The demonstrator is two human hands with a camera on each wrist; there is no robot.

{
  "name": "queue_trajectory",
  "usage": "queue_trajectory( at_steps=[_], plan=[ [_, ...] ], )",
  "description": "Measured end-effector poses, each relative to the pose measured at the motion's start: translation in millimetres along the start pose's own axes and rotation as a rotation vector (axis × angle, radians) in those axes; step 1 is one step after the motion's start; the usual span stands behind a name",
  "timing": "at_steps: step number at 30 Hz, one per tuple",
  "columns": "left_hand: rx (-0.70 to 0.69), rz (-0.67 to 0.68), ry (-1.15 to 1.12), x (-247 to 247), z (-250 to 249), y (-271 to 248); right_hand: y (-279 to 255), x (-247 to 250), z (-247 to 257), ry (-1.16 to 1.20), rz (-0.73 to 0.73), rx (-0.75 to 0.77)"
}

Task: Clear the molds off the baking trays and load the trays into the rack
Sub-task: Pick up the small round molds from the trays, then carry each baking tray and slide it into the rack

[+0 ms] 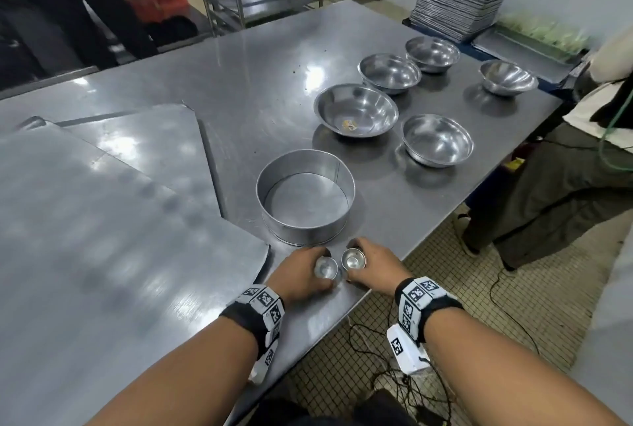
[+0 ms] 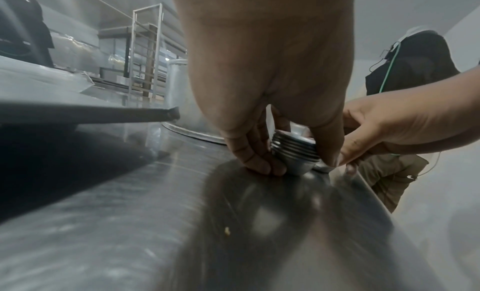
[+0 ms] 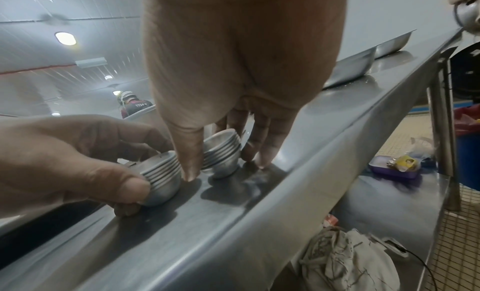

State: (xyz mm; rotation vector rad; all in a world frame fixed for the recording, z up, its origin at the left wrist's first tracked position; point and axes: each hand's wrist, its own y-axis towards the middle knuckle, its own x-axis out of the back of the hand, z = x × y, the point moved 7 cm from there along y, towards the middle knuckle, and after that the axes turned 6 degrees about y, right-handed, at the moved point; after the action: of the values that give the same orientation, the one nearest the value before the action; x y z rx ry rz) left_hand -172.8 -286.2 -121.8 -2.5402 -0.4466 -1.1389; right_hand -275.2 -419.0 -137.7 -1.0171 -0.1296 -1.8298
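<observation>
Molds: two nested stacks (image 1: 327, 268) (image 1: 353, 258) stand side by side at the table's (image 1: 239, 83) near edge, 6 o'clock of the round cake tin (image 1: 306, 197).
Your left hand (image 1: 299, 275): fingers curled round the left stack.
Your right hand (image 1: 373, 266): gripping the right stack.
Trays (image 1: 102, 206): at 9 o'clock.

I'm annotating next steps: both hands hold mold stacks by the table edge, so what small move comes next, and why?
Probably let go of both. The left hand grips one stack and the right hand the other stack; both stacks already sit on the table, off the trays.
</observation>
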Motion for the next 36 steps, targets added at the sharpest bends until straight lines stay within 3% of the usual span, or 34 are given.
queue_trajectory(
  at_steps=[13, 18, 25, 28, 31, 33, 36],
  plan=[
    [0.169, -0.156, -0.004, -15, -30, -2, 15, 19, -6, -0.074, 0.168, 0.282],
    [0.335, -0.189, 0.009, -36, -33, -3, 15, 28, -15, -0.085, 0.213, 0.283],
    [0.421, -0.227, 0.027, -38, -41, -6, 19, 45, -20, -0.124, 0.271, 0.321],
    [0.411, -0.378, 0.071, -16, -42, -15, 24, 65, -9, -0.133, 0.202, 0.351],
    [0.409, -0.636, 0.172, 18, -44, -28, 35, 91, 14, -0.14, 0.006, 0.4],
    [0.421, -0.739, 0.23, 37, -45, -32, 42, 100, 33, -0.113, -0.074, 0.45],
    [0.471, -0.651, 0.288, 50, -37, -24, 50, 96, 58, -0.14, -0.057, 0.528]
  ],
)
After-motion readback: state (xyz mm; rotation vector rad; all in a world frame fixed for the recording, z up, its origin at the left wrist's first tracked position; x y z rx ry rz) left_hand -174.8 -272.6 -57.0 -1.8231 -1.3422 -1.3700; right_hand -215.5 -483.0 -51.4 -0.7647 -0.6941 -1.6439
